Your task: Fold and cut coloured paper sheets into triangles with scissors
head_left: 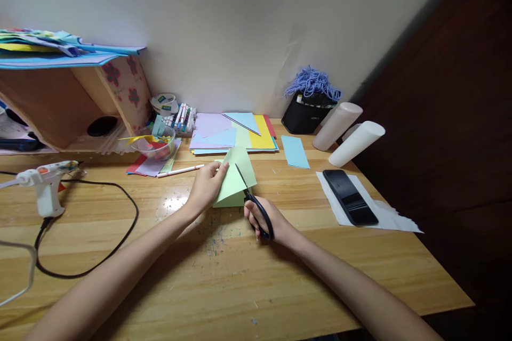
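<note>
Green paper (236, 178) mid-table, nearer the back edge. Left hand (206, 186) pinches its left edge flat. Right hand (266, 218) clamped on scissors (256, 205), blades open into the sheet. Best: paper taut, long slow closes, fingers clear of blades.

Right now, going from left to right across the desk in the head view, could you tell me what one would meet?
Glue gun → plastic bowl → left hand → green paper → scissors in right hand → blue strip → phone → white roll.
</note>
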Demonstrator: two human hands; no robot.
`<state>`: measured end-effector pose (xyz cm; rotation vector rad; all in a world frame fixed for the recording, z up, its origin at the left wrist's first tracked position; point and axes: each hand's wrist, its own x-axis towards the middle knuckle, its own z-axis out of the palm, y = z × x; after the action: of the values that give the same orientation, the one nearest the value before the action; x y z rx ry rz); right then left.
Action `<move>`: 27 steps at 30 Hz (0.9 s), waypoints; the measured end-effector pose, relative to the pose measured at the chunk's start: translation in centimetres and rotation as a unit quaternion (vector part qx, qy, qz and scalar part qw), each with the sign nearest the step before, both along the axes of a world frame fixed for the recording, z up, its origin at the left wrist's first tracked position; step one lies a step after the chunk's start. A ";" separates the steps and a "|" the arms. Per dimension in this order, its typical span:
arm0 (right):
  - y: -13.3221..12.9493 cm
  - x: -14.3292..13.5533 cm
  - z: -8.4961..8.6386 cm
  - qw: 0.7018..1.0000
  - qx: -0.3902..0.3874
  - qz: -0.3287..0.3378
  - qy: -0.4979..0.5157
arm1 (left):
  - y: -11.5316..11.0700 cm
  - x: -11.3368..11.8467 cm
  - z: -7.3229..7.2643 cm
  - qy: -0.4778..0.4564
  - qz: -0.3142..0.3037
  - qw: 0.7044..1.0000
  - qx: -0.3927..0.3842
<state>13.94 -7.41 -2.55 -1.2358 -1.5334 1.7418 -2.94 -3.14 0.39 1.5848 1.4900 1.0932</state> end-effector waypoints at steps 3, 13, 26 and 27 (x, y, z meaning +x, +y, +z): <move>0.0 0.0 0.3 1.000 -0.006 0.005 0.003 | 0.0 0.0 0.1 -0.015 -0.002 1.000 -0.007; 0.2 -0.1 0.1 1.000 0.003 0.009 0.019 | -0.3 0.7 -0.7 -0.021 -0.041 0.999 -0.025; 0.2 0.0 -0.7 1.000 0.007 -0.027 0.005 | -0.2 0.6 -0.3 -0.049 -0.053 0.996 -0.046; 0.2 0.0 -0.6 1.000 0.004 -0.023 0.003 | -0.1 0.6 -0.4 -0.048 -0.052 0.997 -0.039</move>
<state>13.96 -7.22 -3.18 -1.2507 -1.4942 1.7072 -2.38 -3.21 0.03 1.5167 1.3561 1.0253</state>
